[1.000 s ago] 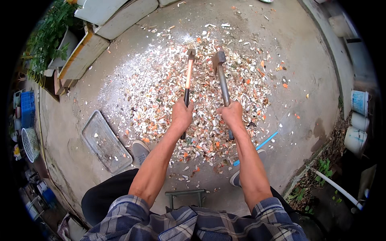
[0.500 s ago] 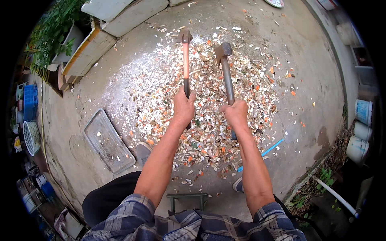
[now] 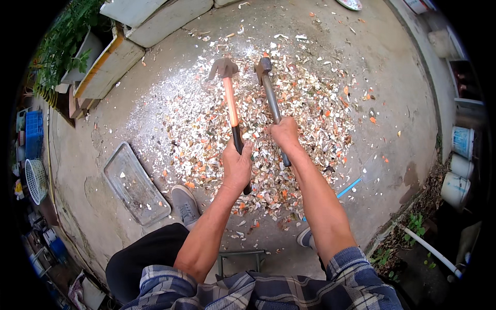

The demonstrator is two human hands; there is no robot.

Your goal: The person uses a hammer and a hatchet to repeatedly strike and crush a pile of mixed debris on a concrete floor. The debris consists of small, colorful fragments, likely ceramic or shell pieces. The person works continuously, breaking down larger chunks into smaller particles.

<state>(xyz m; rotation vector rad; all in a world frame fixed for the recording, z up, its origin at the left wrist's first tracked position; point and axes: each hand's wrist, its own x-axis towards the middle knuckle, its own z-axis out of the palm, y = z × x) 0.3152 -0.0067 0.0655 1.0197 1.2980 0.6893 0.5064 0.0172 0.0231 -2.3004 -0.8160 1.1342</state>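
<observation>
My left hand [image 3: 237, 166] is closed around the black grip of a claw hammer [image 3: 231, 106] with an orange shaft; its rusty head points away from me. My right hand [image 3: 285, 133] is wrapped round the grey metal handle of a second, dark-headed hammer [image 3: 270, 95]. Both tools are held side by side over a wide heap of broken shells [image 3: 315, 119], white with orange and brown bits. Whether either head touches the shells, I cannot tell. A whitish, finely crushed patch [image 3: 150, 103] spreads at the heap's left side.
A grey shallow tray [image 3: 137, 186] lies left of my shoe [image 3: 184, 204]. A blue stick [image 3: 350, 187] lies on the right. White foam boxes [image 3: 165, 26] stand far left, and white buckets [image 3: 455, 190] line the right edge. A low stool [image 3: 240, 254] is close to me.
The claw hammer's head has moved left and nearer, its handle now slanting, and my left hand has come lower. The other hammer has shifted left, with my right hand moving left and slightly away.
</observation>
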